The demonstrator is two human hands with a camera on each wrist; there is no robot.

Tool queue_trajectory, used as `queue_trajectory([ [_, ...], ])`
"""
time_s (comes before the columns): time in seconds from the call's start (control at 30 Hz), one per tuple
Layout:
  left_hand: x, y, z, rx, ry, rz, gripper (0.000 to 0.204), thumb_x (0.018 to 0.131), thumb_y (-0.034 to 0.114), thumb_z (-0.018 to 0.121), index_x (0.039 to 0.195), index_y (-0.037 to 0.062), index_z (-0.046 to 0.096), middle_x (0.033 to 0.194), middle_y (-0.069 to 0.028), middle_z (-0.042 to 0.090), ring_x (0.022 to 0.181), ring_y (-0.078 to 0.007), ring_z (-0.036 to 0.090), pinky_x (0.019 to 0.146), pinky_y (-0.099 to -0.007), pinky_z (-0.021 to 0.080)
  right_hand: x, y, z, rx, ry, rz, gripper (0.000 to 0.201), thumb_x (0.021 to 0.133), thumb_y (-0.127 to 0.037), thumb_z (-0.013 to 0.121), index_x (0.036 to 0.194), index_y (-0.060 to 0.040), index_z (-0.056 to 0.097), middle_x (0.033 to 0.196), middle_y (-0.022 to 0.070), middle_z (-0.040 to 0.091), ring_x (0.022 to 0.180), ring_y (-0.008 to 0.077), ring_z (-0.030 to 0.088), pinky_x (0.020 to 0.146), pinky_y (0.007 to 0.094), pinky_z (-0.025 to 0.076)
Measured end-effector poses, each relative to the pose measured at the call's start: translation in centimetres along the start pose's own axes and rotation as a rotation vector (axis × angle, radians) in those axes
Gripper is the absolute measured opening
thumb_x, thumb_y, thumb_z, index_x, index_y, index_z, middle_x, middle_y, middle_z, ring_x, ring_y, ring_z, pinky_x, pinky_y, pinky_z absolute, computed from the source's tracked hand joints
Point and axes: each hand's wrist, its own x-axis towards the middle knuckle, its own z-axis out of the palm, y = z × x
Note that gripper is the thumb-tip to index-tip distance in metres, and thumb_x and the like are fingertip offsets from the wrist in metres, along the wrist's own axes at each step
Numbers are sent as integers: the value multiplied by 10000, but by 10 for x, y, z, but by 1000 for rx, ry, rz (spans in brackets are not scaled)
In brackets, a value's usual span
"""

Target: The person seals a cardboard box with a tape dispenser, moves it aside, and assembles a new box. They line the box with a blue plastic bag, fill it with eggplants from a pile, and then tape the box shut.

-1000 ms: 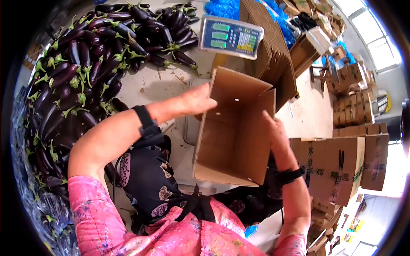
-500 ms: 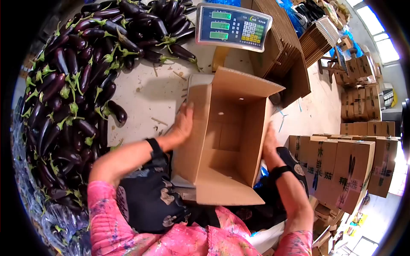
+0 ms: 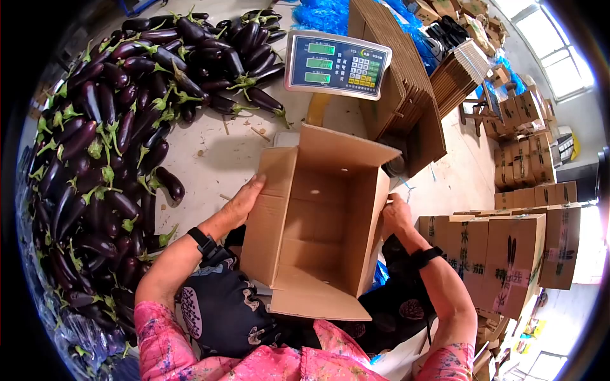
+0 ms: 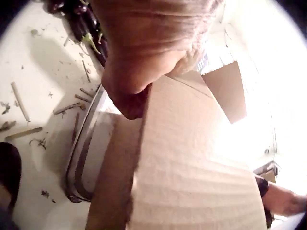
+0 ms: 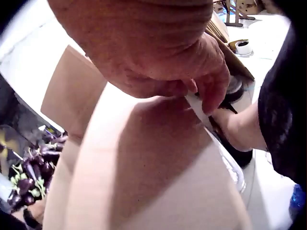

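L hand [image 3: 246, 198] grips open carton [image 3: 318, 219] by L flap [image 3: 270, 216], R hand [image 3: 398, 217] holds R flap [image 5: 158, 163]; eggplants [image 3: 127, 127] heaped off L, scale display [image 3: 340, 63] lit up in bkgd.

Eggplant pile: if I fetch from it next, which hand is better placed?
Probably the left hand: it grips the box on the side facing the eggplants, though it would have to let go first. The right hand is across the box, farther away.

The box [image 3: 314, 222] opens upward, leaving room to reach inside. Floor [image 3: 213, 149] gives passage leftward up to the eggplants [image 3: 105, 165]; beyond, the scale display [image 3: 337, 65] and cardboard stack [image 3: 406, 95] block the way.
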Motion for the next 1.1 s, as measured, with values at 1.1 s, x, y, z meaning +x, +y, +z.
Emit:
queue_trajectory([
  [1.1, -65, 19, -152, 345, 216, -308, 593, 1006, 309, 545, 1504, 69, 329, 1154, -105, 653, 938, -176, 646, 738, -292, 518, -77, 71, -144, 442, 89, -181, 512, 944, -412, 646, 1246, 1, 623, 1124, 193, 697, 1049, 255, 658, 904, 353, 517],
])
